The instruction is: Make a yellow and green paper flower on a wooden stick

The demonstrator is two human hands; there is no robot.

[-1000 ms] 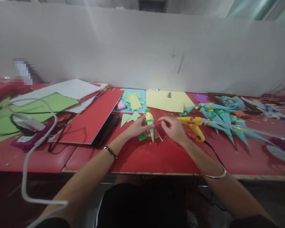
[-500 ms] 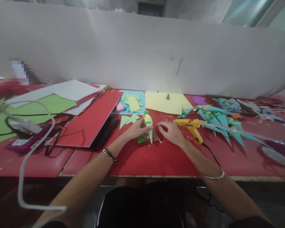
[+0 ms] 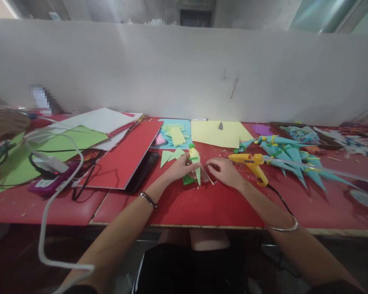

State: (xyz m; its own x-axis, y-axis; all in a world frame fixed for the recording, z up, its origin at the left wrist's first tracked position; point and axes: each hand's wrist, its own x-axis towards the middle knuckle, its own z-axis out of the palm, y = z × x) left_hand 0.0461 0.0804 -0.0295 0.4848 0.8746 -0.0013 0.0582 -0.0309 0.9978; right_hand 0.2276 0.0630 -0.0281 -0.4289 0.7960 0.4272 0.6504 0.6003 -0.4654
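My left hand (image 3: 181,166) is closed around a small pale green paper cone (image 3: 197,164). The cone points down and bears a yellow ball, a green band and a green tuft at its top. My right hand (image 3: 223,170) sits just to the right, apart from the cone, with thumb and forefinger pinched together; whatever is between them is too small to make out. A thin pale stick (image 3: 209,175) lies between the hands. Beneath the cone is a bright green piece (image 3: 188,180), partly hidden. A yellow glue gun (image 3: 252,164) lies right of my right hand.
Several blue paper cones (image 3: 290,157) with yellow and green trim lie at right, near a tray (image 3: 333,143) of scraps. Behind my hands are pale green cut pieces (image 3: 171,155) and a yellow sheet (image 3: 214,134). A purple power strip (image 3: 53,181) and red board (image 3: 122,153) lie left.
The whole view has swung slightly left, so the table appears shifted right. A brown rounded shape has come in at the far left. My hands stay nearly as they were around the cone.
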